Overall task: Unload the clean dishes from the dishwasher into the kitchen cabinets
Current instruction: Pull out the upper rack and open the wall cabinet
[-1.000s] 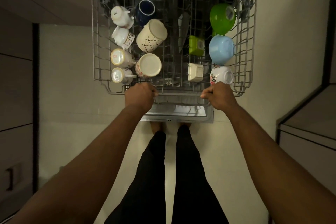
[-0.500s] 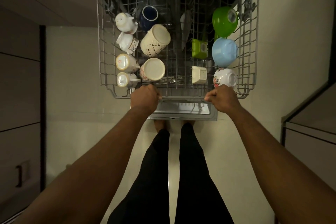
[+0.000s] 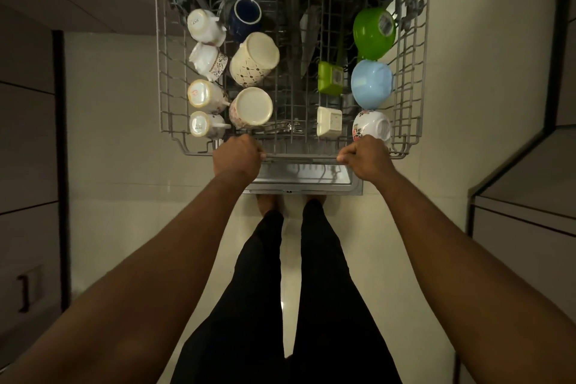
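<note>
While the wire dishwasher rack point(image 3: 408, 78) stands drawn out above the open door point(image 3: 304, 178), both hands curl round its front rail: the left hand point(image 3: 237, 156) near the front left corner, the right hand point(image 3: 367, 157) near the front right corner, well apart from each other. Along the rack's right edge sit three upturned bowls in a row, a green bowl point(image 3: 372, 33) farthest back, a blue bowl point(image 3: 371, 84) in the middle, a floral white bowl point(image 3: 371, 128) just beyond the right hand. Toward the left, two cream mugs point(image 3: 254, 59) lie bottoms up, with a dark blue mug point(image 3: 244, 19) behind them. Four small white cups point(image 3: 205, 26) line the left edge. Two small square containers, green point(image 3: 329, 77) and cream point(image 3: 328, 121), stand near the middle.
</note>
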A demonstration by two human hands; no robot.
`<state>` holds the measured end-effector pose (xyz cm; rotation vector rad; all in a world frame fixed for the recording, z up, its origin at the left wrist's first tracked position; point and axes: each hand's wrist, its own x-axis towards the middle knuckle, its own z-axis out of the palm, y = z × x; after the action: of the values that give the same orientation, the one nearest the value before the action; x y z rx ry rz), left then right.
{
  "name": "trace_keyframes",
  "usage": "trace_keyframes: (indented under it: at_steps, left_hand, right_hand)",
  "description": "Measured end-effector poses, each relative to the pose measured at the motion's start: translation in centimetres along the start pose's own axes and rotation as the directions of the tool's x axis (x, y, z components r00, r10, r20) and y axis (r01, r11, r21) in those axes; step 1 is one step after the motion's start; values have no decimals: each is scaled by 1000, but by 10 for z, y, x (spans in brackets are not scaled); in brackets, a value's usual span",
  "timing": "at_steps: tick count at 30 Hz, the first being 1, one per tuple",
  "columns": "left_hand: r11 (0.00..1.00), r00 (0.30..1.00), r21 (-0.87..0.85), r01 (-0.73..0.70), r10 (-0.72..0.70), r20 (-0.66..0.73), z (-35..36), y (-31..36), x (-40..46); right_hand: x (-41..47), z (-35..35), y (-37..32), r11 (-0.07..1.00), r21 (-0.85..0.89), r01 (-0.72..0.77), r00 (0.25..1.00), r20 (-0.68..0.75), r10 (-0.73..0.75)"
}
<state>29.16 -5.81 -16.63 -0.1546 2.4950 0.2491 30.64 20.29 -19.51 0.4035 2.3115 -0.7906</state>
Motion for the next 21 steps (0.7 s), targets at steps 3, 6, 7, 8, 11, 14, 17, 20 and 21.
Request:
trace_keyframes:
  at_steps: [3, 6, 7, 8, 11, 14, 17, 20, 21]
  left_hand:
    - [1000, 1000, -3, -8, 8, 5, 1, -4, 0]
    - [999, 1000, -34, -12, 13, 28, -2, -4, -2]
    - [998, 999, -50, -24, 27, 46, -5, -4, -3]
    - [998, 996, -56, -42, 46, 74, -9, -5, -6]
    - [996, 985, -36, -83, 88, 152, -22, -7, -18]
    - [993, 980, -45, -112, 118, 158, -32, -8, -33]
    - [989, 981, -71, -128, 137, 135, -46, -4, -55]
    - [980, 987, -146, -132, 144, 77, -61, -3, -75]
    - [975, 986, -163, -148, 159, 58, -66, -5, -80]
  right_hand:
    - [-3, 6, -1, 1000, 9, 11, 1000, -30, -11]
    - [-13, 8, -2, 999, -26, 36, 996, -76, -38]
    - [-16, 8, -4, 998, -57, 38, 995, -92, -44]
    - [-21, 6, -6, 996, -81, 34, 994, -101, -42]
    - [-39, 0, -19, 997, -83, -3, 993, -114, -7]
    - [-57, -7, -35, 990, -125, 59, 976, -199, -83]
    - [-74, -15, -53, 985, -132, 110, 959, -247, -140]
    - [-90, -21, -68, 984, -122, 126, 961, -232, -152]
    - [-94, -23, -73, 985, -118, 126, 964, -221, -150]
